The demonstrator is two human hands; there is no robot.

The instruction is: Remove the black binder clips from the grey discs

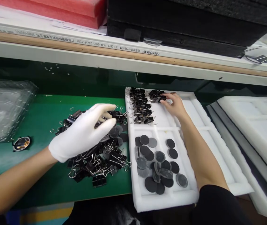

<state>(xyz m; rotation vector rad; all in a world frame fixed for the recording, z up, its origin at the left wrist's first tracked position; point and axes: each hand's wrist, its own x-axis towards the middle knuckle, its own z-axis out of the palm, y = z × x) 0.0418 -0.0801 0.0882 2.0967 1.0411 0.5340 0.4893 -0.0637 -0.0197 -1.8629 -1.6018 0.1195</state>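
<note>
My left hand (84,132), in a white glove, hovers over a loose pile of black binder clips (98,165) on the green table. Its thumb and fingers are spread, with nothing visible between them. Bare, my right hand (174,104) pinches a black binder clip (162,99) in the upper part of the white foam tray (166,203). That clip lies beside a column of binder clips (141,106) lined up along the tray's left side. Black and clear round discs (151,184) lie scattered in the tray's lower compartment. A few more discs (117,131) show at the pile's edge.
Clear plastic trays (4,109) are stacked at the left, near a small round watch-like part (22,143). More white foam trays (253,115) stand at the right. A shelf edge (88,54) runs across the back, carrying a red foam block (77,14) and a black box (175,28).
</note>
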